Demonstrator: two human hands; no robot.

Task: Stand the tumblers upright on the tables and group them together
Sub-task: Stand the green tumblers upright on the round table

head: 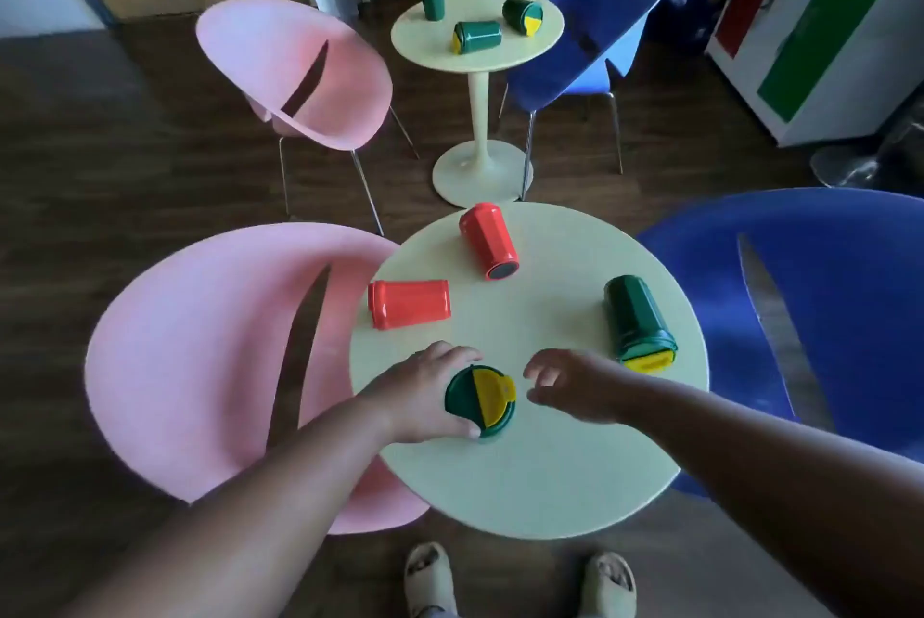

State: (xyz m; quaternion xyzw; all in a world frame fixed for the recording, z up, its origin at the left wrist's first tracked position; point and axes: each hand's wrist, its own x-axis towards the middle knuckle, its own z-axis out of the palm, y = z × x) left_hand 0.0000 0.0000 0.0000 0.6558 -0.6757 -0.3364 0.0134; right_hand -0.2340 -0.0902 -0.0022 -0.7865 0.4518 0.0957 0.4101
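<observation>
1. Left hand wrapped round upright green tumbler, near desk front.
2. Right hand loose, fingers apart, just beside it.
3. Lying flat: 2 red tumblers, 1 green tumbler.

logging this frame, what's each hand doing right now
Left hand: fingers closed around the upright green tumbler, holding it.
Right hand: open, fingers loosely curled, holding nothing, just right of that tumbler.

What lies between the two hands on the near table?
In the head view, an upright green tumbler with a yellow lid stands between the left hand, which holds it, and the open right hand.
</observation>
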